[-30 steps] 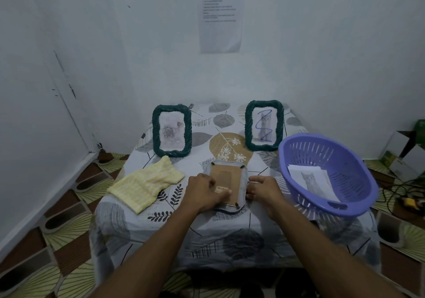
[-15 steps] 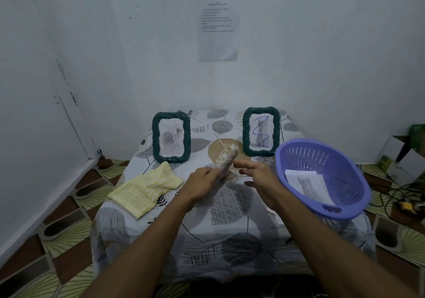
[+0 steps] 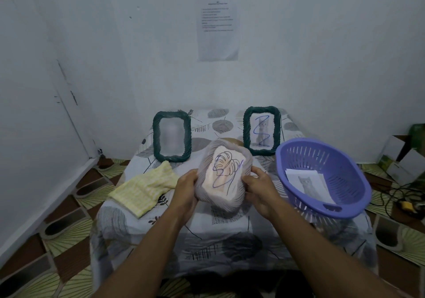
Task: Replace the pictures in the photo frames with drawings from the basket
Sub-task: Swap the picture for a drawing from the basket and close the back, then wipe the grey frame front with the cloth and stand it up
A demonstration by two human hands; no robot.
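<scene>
- Two hands are holding a pale woven frame (image 3: 226, 204) above the counter (image 3: 230, 233), its face tilted up toward the camera.
- The left hand (image 3: 186, 188) is curling its fingers round the frame's left edge, and the right hand (image 3: 259, 191) is gripping the right edge.
- A leaf drawing (image 3: 226, 171) with blue scribble is showing in that frame.
- The left green frame (image 3: 157, 136), its picture blurred, and the right green frame (image 3: 247, 134), with a scribbled-over cat picture, are standing upright at the back.
- A purple basket (image 3: 340, 171) is sitting on the right, holding sheets (image 3: 308, 182) with a cat picture on top.
- A yellow cloth (image 3: 145, 188) is lying on the left.
</scene>
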